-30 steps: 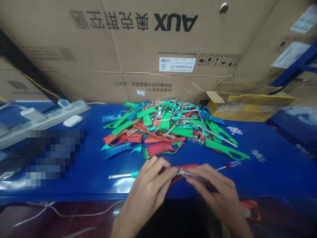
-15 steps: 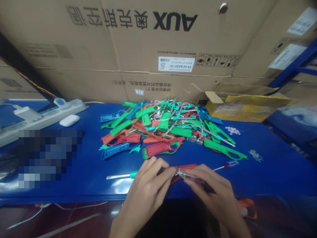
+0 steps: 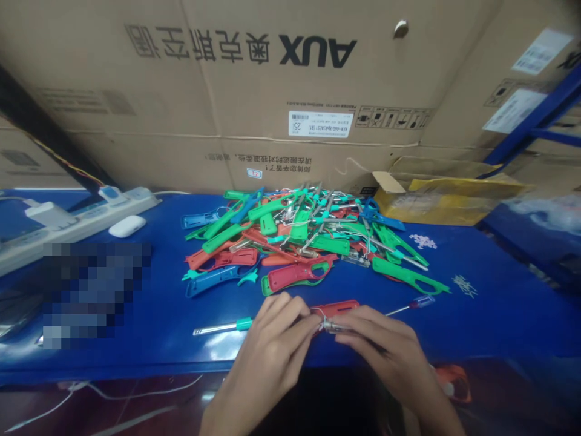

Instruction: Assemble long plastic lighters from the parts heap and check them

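Near the table's front edge, my right hand (image 3: 385, 339) is closed round a small clear lighter tank with a metal valve end (image 3: 332, 327), mostly hidden by the fingers. My left hand (image 3: 281, 342) is closed, its thumb and fingertips pinched at that valve end; a thin white piece or wire shows there, too small to name. Just behind the fingertips lies a red lighter shell half (image 3: 338, 307). A metal lighter tube (image 3: 213, 329) with a teal collar (image 3: 244, 324) sticks out to the left, its other end hidden by my left hand.
Behind lies a pile of green, red and blue lighter shells (image 3: 290, 230) with metal tubes. A screwdriver (image 3: 422, 301), white bits (image 3: 463, 286) and pink bits (image 3: 422, 241) lie right. A yellow-taped box (image 3: 436, 200) stands at back; a power strip (image 3: 140, 203) is left.
My right hand has shifted slightly left and the tank's valve end sits a little lower, close against my left fingertips. The view has tilted slightly.
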Tool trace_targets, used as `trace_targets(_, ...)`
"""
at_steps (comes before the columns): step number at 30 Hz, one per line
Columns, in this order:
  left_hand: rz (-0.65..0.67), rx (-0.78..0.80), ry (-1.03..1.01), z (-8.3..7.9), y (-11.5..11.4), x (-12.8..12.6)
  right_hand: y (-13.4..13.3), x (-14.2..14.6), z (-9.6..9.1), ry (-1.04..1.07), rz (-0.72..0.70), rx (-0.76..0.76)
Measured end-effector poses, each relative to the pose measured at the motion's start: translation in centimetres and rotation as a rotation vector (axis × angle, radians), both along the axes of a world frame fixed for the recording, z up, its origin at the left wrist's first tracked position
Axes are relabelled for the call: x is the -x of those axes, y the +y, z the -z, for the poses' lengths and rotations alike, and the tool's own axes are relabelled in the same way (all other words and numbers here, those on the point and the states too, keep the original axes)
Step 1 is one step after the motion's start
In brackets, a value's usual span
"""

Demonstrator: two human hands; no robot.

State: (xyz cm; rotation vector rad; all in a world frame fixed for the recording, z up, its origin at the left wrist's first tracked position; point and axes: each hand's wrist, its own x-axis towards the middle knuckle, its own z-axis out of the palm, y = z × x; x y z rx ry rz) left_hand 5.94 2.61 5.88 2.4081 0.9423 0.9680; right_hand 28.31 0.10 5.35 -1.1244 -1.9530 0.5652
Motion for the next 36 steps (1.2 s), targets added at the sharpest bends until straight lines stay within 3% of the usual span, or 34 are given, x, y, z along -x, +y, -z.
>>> trace_targets(7,-0.026,-0.050,0.031,0.10,0.08,-0.21,0.10,0.07,-0.04,0.002,0.011,0.019)
trace_targets(18,-0.025,0.085,-0.017,-0.76,0.04,0.06,0.20,0.44,0.10,0.057,0.059,-0.035)
trace_targets(36,-0.074,0.056,-0.073,-0.62,0.11,-0.04,0.13,0.44,-0.09,0.051,0.080,-0.041)
